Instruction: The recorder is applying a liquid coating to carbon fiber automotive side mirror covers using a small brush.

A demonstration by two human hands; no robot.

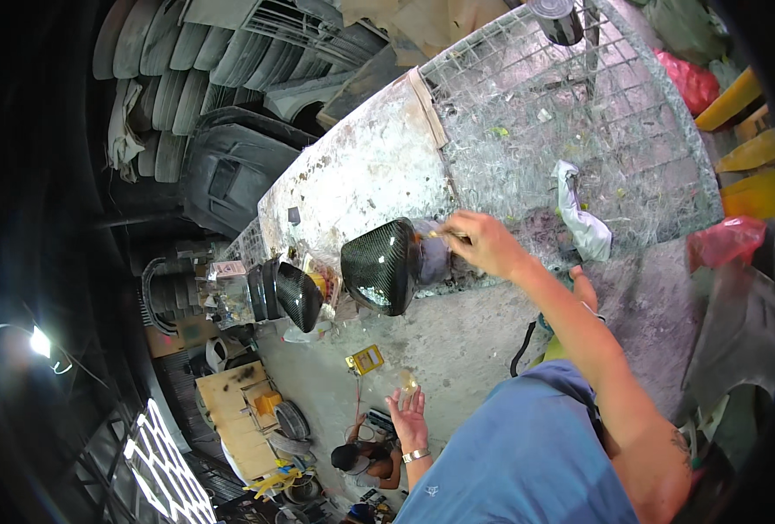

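My right hand reaches over the near edge of the workbench, its fingers pinched on a thin tan stick. Just left of the stick's end stands a glossy black carbon-fibre shell with a woven pattern. A greyish, bag-like piece lies against the shell's right side, under the hand. Lower down and away from the bench, my left hand is palm up, a metal band on its wrist. At its fingertips is a small clear yellowish thing, too indistinct to name.
A second carbon-fibre shell stands farther left. The spattered bench meets a wire-mesh section with a crumpled white piece. A yellow tin is below the bench edge. Another person crouches near the floor.
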